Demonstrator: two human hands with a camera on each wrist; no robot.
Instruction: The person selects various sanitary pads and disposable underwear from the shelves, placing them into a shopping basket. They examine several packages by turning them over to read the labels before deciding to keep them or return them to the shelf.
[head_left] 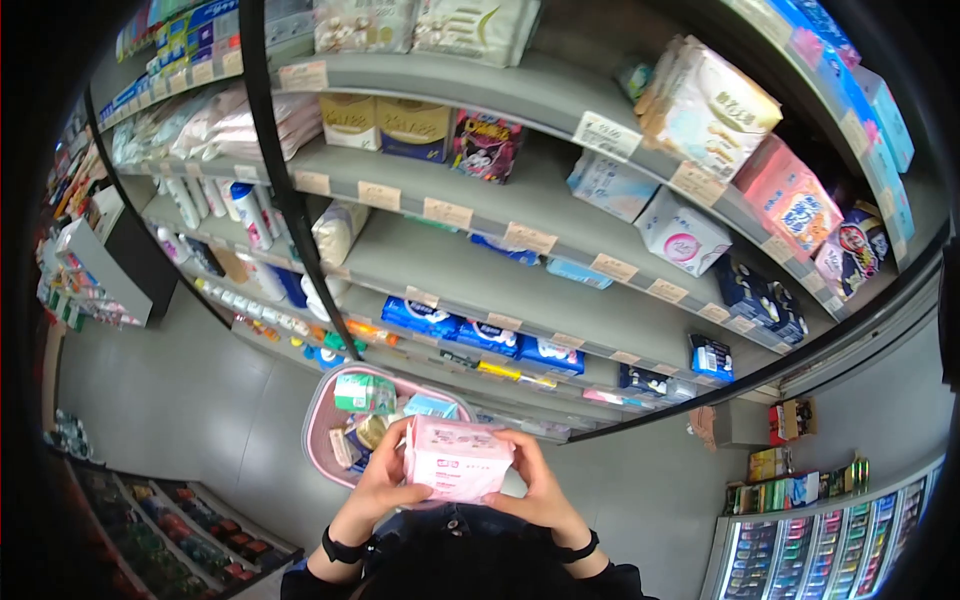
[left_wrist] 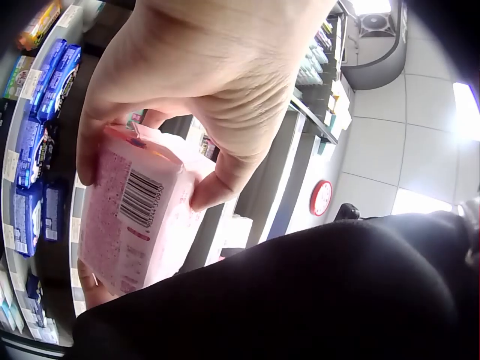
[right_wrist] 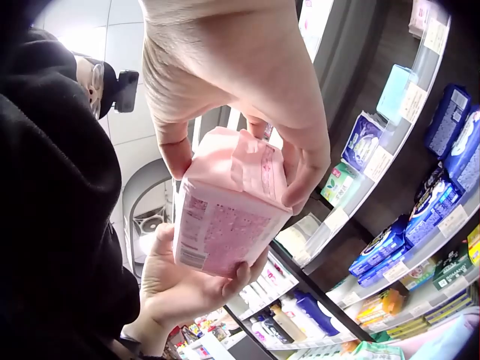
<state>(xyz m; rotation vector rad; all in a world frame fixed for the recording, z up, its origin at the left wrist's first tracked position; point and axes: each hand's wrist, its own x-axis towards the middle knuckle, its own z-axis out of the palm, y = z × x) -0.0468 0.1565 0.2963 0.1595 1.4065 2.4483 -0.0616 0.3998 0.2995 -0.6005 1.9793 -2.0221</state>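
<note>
A pink pack of sanitary pads [head_left: 458,465] is held between both hands in front of the body. My left hand [head_left: 376,488] grips its left end, thumb on the near face and fingers round the far side. At the opposite end my right hand [head_left: 541,490] grips it the same way. The left wrist view shows a barcode on the pack [left_wrist: 135,217], with the left thumb pressed to one side. In the right wrist view, folded wrapping tops the pack's end [right_wrist: 232,161] between the right thumb and fingers. Both palms are partly hidden.
Just beyond the hands, a pink shopping basket [head_left: 313,440] holds several packaged goods, including a green pack [head_left: 365,393]. Store shelves [head_left: 400,165] with boxed and bagged goods rise ahead. Another display [head_left: 810,545] stands at right, and a low rack [head_left: 160,530] at left. Grey floor [head_left: 190,390] lies between.
</note>
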